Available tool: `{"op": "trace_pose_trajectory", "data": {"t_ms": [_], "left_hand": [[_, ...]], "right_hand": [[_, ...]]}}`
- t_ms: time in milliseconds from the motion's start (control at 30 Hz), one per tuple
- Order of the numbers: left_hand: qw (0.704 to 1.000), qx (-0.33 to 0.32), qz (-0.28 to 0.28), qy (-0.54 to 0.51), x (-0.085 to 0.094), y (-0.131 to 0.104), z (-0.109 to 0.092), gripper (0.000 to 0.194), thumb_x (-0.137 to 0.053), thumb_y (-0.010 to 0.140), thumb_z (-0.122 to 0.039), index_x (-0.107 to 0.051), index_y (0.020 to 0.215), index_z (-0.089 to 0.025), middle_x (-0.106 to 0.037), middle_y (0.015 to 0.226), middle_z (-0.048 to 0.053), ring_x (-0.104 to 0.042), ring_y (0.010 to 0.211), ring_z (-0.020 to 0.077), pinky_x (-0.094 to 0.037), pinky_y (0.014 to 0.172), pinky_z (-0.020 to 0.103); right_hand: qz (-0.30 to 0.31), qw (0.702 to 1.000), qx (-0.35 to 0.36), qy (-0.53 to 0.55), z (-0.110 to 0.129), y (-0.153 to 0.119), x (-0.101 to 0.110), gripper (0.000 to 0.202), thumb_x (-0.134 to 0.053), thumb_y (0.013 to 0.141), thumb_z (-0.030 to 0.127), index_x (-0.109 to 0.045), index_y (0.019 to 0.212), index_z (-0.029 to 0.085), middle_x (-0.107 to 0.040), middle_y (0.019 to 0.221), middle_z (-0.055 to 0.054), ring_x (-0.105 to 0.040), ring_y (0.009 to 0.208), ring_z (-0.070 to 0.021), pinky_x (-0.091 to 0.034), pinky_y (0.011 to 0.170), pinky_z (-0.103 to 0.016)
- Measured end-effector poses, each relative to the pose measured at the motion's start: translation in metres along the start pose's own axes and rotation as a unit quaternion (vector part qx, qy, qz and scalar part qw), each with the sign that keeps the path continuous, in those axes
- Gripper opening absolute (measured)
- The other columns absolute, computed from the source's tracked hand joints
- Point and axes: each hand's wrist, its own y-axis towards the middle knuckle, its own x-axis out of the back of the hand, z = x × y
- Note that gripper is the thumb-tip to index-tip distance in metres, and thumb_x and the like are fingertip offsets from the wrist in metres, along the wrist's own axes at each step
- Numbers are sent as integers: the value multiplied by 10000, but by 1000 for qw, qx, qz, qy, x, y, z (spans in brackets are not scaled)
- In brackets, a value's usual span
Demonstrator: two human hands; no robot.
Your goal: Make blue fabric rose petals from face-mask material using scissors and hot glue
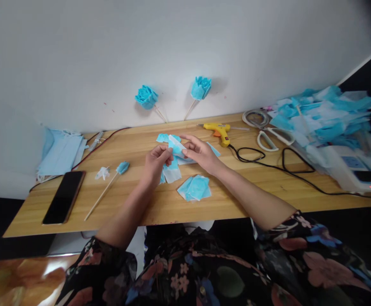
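Note:
Above the middle of the wooden table, a small blue-and-white piece of mask fabric (175, 144) is pinched between both hands, its upper corner folded to the white side. My left hand (158, 162) grips its left edge with thumb and finger. On the opposite edge, my right hand (200, 154) is closed with thumb and fingertips. Under the hands lie more cut fabric pieces (172, 173), partly hidden. Nearer the front edge is a small pile of blue squares (195, 188). Left of my hands, a thin wooden stick (101, 197) bears a small blue bud (122, 167).
Two blue fabric flowers (146, 97) on sticks lean against the wall. A yellow glue gun (219, 131), scissors (273, 138) and a heap of blue scraps (326, 112) are to the right. Masks (61, 151) and a phone (63, 197) lie left. A black cord (268, 165) crosses the right side.

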Motion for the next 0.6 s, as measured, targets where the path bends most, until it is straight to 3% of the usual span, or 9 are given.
{"op": "trace_pose_trajectory", "data": {"t_ms": [300,433,600], "left_hand": [[999,3,25,40,-2,-1,-4,387,-776,734,-514,-618,704,-163,-607,581,-18,-493,491,65,-395,506,206],[999,22,10,21,-1,0,-2,351,-783,725,-453,-600,659,-161,-593,556,-22,-478,478,60,-377,499,204],[998,56,6,-40,2,2,0,366,-800,699,-431,-561,622,-166,-571,522,-24,-464,459,61,-355,486,209]], "right_hand": [[6,999,18,-41,0,0,-1,585,-657,833,305,-533,1391,177,-537,742,55,-477,653,-103,-356,600,-257],[8,999,30,-40,5,-3,-1,482,-638,879,358,-592,1341,225,-567,750,44,-526,685,-117,-430,649,-266],[-61,994,60,-64,3,-1,5,393,-593,920,361,-633,1292,238,-680,909,-7,-637,831,-144,-514,725,-278]]}}
